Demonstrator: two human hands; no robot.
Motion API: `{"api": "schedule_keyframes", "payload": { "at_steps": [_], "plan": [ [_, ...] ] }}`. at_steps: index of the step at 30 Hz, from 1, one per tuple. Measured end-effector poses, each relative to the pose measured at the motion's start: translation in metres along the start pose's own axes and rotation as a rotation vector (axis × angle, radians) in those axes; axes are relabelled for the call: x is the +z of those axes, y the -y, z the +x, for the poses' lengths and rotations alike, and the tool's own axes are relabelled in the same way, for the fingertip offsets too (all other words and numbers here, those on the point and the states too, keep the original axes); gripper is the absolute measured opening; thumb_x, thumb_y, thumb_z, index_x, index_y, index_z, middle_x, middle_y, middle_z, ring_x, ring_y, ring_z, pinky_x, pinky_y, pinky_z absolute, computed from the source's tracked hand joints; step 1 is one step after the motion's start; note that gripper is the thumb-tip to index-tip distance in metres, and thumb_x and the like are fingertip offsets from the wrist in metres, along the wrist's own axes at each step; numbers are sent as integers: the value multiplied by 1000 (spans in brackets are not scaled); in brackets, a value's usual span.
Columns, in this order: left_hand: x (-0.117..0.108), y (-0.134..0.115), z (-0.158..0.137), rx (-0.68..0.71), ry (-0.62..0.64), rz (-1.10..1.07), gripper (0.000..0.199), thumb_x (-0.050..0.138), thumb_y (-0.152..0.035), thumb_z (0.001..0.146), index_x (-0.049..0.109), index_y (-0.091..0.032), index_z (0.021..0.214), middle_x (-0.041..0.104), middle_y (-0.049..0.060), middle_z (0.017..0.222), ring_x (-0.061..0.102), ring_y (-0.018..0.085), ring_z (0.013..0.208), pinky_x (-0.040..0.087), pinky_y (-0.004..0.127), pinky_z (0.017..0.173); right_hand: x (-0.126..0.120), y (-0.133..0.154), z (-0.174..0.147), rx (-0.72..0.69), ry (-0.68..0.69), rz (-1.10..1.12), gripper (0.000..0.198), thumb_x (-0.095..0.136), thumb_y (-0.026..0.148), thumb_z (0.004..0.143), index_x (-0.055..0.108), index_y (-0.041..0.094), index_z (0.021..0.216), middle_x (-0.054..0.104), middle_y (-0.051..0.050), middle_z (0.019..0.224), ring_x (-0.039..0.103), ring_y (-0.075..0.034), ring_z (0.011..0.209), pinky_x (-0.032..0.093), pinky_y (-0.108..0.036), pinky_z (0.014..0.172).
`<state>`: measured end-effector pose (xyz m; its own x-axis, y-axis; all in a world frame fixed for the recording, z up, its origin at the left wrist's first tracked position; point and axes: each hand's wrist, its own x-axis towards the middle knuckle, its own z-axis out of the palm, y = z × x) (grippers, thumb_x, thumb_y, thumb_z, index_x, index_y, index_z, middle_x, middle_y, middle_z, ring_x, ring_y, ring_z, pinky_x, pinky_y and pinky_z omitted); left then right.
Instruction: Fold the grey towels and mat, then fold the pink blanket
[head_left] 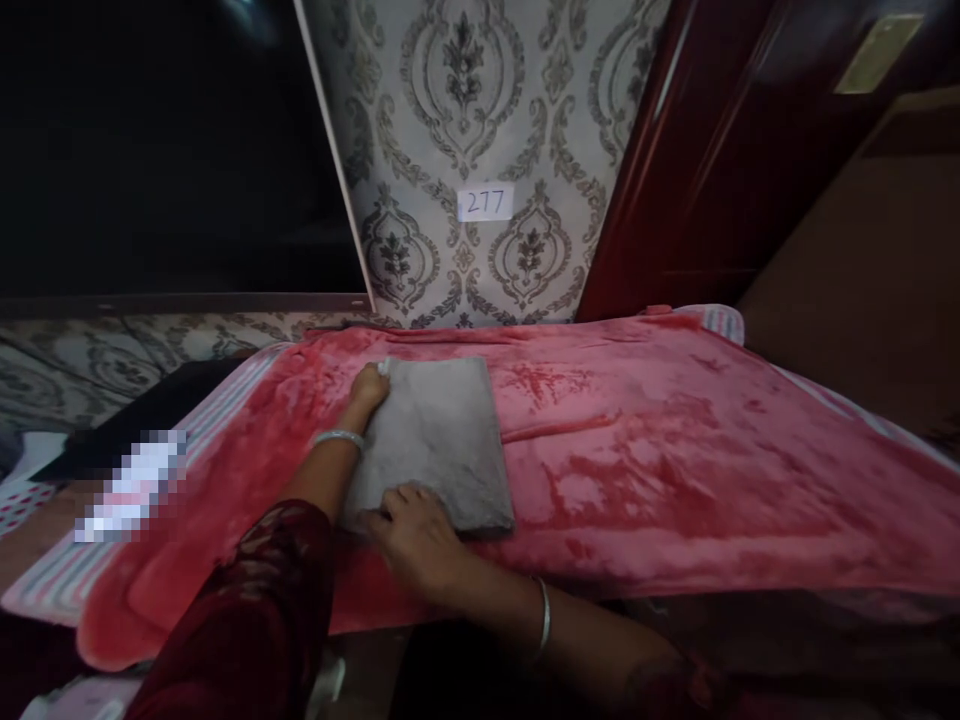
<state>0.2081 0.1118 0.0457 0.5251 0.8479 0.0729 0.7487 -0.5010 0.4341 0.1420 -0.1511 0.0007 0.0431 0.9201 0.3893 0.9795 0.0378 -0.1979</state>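
1. The one piece of writing I can read is a card (486, 202) at upper centre of the frame, marked "277", on the patterned wall (463, 268).
2. A yellowish plate (879, 53) sits on the dark red panel (697, 170) at upper right; I can't make out any lettering on it. A patch (136, 488) at lower left is blurred past reading.
3. The grey cloth (439, 440), folded into a rough rectangle, lies left of centre on the red blanket (690, 450).
4. The left hand (370, 388) is closed on the cloth's far left corner.
5. The right hand (420, 535), fingers bent, rests on the near edge; I can't tell whether it grips.
6. The blanket's striped border runs down the left of the frame; its near edge crosses low, just past the cloth.
7. From the cloth's right side, the blanket spreads wide toward the right of the frame.
8. Behind, a black screen (165, 160) fills the upper left; a brown board (870, 270) leans in at right.
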Motion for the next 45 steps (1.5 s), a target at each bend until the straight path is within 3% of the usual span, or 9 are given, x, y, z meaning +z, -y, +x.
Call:
{"api": "schedule_keyframes", "payload": {
  "at_steps": [3,8,11,21,27,30,33,38,45],
  "plan": [
    [-7,-14,-14,76,-33,60,59,60,-24,89,48,-5,144,54,29,145,53,38,134,45,44,105,-25,-15,-7,15,-58,78,24,59,23,96,70,25,117,70,-1,101,60,-21,94,48,-35,84],
    [23,-30,-81,704,39,258,66,56,-37,93,42,-18,154,32,17,165,25,36,154,26,54,122,-52,-63,-36,159,-209,215,26,57,17,95,71,18,117,69,-8,105,61,-20,101,50,-34,92],
    [49,-25,-114,836,129,316,58,45,-39,98,43,-29,155,31,11,167,23,35,155,22,63,121,-52,-91,-66,273,-258,246,28,55,14,94,71,18,116,70,-9,105,63,-19,100,52,-33,91],
    [40,-30,-116,779,220,244,56,43,-36,96,48,-27,152,38,7,164,28,32,153,21,55,123,-65,-137,-186,520,-432,269,28,47,25,98,73,21,108,73,-8,97,67,-21,93,55,-38,85],
    [27,-15,-224,971,77,-12,30,49,-40,96,72,-27,108,71,9,106,63,27,103,48,45,98,-82,-138,-241,461,-281,82,30,58,34,95,69,24,122,67,-11,114,60,-27,109,50,-47,96],
    [48,2,-288,1098,85,28,21,54,-33,96,72,-27,107,71,10,99,62,24,90,51,41,83,-80,-135,-249,389,-180,2,36,63,32,93,65,24,128,63,-12,121,56,-28,113,47,-47,96],
    [72,16,-320,1031,-50,133,23,56,-27,95,70,-25,114,70,12,106,62,26,98,49,42,83,-74,-132,-247,393,-170,-52,26,61,27,94,68,23,119,64,-11,114,55,-27,107,45,-43,91],
    [87,20,-312,944,-191,147,21,52,-18,96,69,-24,108,71,11,103,59,25,91,43,39,76,-68,-136,-238,367,-188,-13,18,52,20,99,70,21,93,67,-7,94,54,-22,91,40,-37,82],
    [67,7,-303,943,-78,-70,20,46,-13,95,62,-24,89,68,8,88,58,22,82,43,38,71,-73,-145,-229,309,-230,58,22,47,17,99,62,21,84,65,-6,83,54,-21,81,40,-36,78]
  ]
}}
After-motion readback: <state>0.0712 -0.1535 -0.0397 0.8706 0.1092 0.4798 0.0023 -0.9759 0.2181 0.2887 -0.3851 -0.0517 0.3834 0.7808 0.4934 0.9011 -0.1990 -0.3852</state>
